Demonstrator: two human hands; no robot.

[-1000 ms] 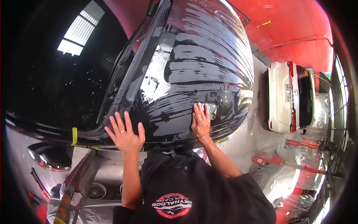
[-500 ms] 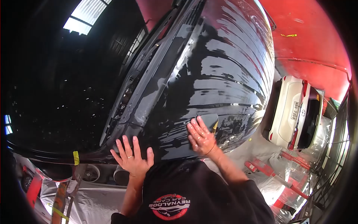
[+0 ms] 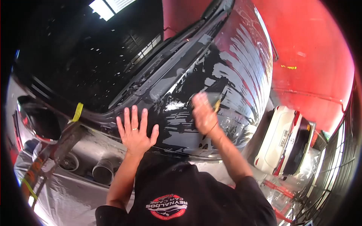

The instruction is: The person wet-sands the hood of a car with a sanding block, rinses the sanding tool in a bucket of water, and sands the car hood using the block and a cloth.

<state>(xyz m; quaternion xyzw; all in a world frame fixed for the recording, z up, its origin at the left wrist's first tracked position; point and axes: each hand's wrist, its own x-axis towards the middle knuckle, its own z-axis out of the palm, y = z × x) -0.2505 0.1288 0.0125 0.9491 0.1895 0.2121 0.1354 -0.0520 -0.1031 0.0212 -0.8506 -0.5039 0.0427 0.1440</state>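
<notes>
Head view: left hand (image 3: 137,136) spread flat at the wet, streaked hood's (image 3: 241,69) near corner, by the windshield (image 3: 86,64). Right hand (image 3: 205,116) blurred, inboard of the near edge, over a thin sheet (image 3: 217,106) with a yellow patch; can't tell if pinched or just pressed.
</notes>
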